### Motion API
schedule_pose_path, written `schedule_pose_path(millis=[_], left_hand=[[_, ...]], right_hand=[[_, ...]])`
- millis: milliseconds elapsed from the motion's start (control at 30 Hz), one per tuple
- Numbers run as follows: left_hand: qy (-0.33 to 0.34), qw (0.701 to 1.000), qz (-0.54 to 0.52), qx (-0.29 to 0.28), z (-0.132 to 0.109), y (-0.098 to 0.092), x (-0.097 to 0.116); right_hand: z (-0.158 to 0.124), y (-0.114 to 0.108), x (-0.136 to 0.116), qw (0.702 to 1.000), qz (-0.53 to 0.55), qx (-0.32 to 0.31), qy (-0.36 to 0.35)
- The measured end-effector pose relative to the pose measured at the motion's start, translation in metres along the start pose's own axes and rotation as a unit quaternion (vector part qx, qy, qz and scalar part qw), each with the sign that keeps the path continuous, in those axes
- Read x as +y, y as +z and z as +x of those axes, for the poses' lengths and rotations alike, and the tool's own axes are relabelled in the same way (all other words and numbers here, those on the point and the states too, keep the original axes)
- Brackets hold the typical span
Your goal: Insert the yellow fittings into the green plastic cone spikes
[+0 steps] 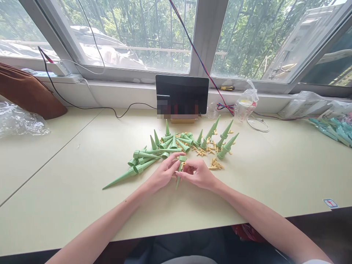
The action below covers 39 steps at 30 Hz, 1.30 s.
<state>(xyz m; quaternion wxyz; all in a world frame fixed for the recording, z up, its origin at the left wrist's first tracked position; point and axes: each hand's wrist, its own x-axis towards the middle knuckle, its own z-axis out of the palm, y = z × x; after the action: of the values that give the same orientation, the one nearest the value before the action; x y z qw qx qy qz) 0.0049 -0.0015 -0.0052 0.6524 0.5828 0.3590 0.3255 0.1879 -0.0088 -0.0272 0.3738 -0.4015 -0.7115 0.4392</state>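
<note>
My left hand is closed around a green plastic watering spike, its wide collar up and its tip slanting down toward me. At the spike's side sits a small yellow valve, pinched by the fingers of my right hand. Just beyond my hands lies a heap of loose green spikes, most on their sides. Right of the heap, several spikes stand upright with yellow valves on their sides. Small piles of loose yellow valves lie near my right hand.
A dark tablet leans at the back of the pale table. Cables run along the back edge. Plastic bags and teal items lie at the right; a brown bag and clear wrap at the left.
</note>
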Motion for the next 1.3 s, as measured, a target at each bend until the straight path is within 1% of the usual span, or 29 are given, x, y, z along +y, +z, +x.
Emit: schedule_pose_path(millis=[133, 233, 533, 733, 867, 1000, 1133, 1300], left_hand=[[-0.01, 1.0, -0.017, -0.005, 0.0, 0.0, 0.0], [-0.011, 1.0, -0.021, -0.012, 0.0, 0.0, -0.001], [-0.013, 0.998, -0.038, -0.037, 0.0, -0.001, -0.003], [-0.026, 0.998, -0.054, -0.026, 0.001, -0.001, -0.006], [-0.017, 0.999, -0.039, -0.008, 0.002, 0.002, -0.006], [-0.005, 1.0, 0.0, 0.0, 0.003, 0.003, -0.009], [0.008, 0.999, 0.036, 0.004, 0.003, 0.001, -0.012], [0.015, 0.999, 0.049, 0.007, 0.003, 0.0, -0.014]], right_hand=[[0.001, 0.001, 0.002, 1.0, -0.009, 0.001, -0.01], [0.001, 0.001, 0.003, 1.0, -0.014, 0.015, -0.01], [0.001, 0.001, -0.003, 1.0, 0.012, 0.021, 0.002], [0.001, 0.002, -0.002, 0.999, -0.028, 0.024, -0.024], [0.0, 0.004, 0.002, 0.998, -0.047, 0.027, -0.039], [0.0, 0.006, 0.004, 0.996, -0.059, 0.031, -0.057], [-0.001, 0.007, 0.003, 0.996, -0.066, 0.026, -0.06], [0.0, 0.008, 0.003, 0.995, -0.071, 0.028, -0.063]])
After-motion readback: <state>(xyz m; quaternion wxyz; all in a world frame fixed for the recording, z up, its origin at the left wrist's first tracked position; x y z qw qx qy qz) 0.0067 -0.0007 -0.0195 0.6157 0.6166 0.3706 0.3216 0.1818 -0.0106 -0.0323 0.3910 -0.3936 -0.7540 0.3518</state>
